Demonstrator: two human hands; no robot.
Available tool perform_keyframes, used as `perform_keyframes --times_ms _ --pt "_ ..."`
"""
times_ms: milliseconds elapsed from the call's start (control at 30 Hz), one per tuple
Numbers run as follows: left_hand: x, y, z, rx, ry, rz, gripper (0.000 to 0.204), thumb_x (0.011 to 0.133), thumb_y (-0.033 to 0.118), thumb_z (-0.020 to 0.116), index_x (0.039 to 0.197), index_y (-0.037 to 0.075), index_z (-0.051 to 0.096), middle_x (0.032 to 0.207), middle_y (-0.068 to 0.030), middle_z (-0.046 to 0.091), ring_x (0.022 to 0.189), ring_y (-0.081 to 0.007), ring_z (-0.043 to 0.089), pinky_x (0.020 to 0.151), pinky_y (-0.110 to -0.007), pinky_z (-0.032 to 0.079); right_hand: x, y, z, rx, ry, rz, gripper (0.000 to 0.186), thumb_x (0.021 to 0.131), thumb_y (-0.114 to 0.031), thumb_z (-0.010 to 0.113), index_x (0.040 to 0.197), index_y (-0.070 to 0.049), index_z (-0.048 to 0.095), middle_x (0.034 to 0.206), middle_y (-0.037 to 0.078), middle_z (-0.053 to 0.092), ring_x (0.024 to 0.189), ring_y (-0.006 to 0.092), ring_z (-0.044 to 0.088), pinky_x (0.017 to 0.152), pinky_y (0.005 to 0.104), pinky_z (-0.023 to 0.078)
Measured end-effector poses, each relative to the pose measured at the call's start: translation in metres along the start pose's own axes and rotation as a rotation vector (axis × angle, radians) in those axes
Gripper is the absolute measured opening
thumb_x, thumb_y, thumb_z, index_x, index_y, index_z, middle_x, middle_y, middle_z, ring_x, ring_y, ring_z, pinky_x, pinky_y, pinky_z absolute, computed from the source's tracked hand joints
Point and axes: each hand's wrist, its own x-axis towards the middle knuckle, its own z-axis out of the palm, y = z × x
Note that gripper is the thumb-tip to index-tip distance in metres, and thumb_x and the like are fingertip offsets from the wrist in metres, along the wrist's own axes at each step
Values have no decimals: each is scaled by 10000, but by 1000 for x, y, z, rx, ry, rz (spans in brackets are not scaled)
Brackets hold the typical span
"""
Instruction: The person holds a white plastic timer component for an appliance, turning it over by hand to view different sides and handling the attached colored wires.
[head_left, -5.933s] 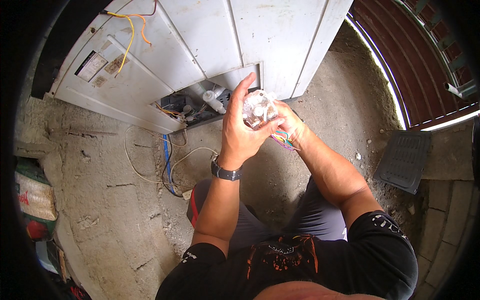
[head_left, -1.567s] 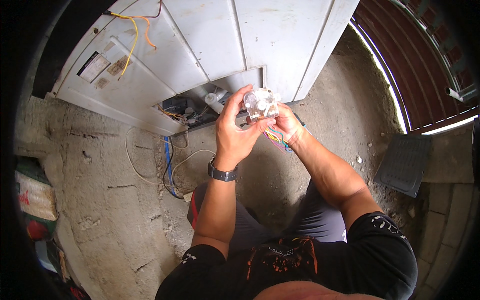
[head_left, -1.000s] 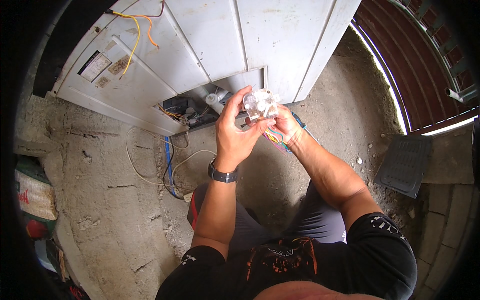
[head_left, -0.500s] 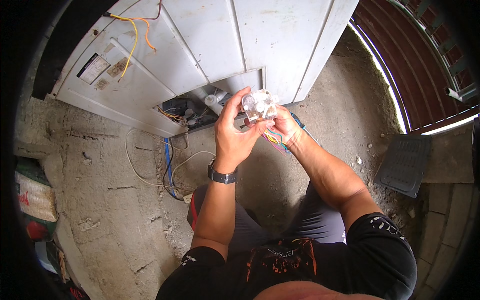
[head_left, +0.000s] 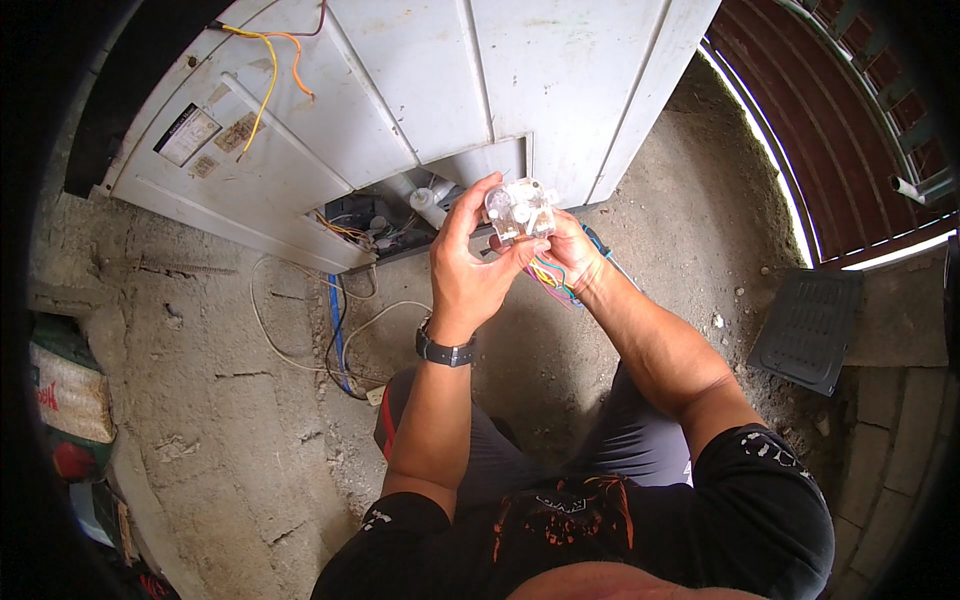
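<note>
**Clear box held near white cabinet**

The clear box sits near one o'clock in view. The left hand pinches its nine o'clock side between thumb and fingers; the right hand grips it from four o'clock, some fingers hidden. Coloured wires trail below. A black panel lies at three o'clock.

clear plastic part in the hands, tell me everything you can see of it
The clear plastic part looks like a boxy case, with white round pieces and brownish bits showing through. The hands hold it at left and lower right, near the white panel. Coloured wires hang below it; any join is hidden.
</note>
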Motion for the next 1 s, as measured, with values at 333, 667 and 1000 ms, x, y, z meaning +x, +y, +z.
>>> perform_keyframes --times_ms 333,667,1000 --pt "0 -1 0 -18 6 6 771 725 241 936 1367 19 571 1256 -142 672 1110 -230 676 966 -370 534 1 1 -4 13 -16 10 419 986 -199 662 1344 -8 554 1228 131 670 1087 241 671 942 419 562" --pt "0 3 -3 -19 -75 -57 760 787 127 889 1421 -22 498 1371 -128 599 1248 -218 595 1080 -360 463 1 0 -1 14 -17 3 426 982 -199 665 1352 -22 552 1255 120 664 1122 239 658 965 408 552" --pt "-1 5 -2 -24 -68 -62 755 791 171 894 1412 -16 507 1373 -129 596 1243 -221 599 1073 -363 469 0 0 -4 -3 -21 -2 438 989 -211 661 1365 -23 538 1262 123 658 1118 234 657 959 401 555"
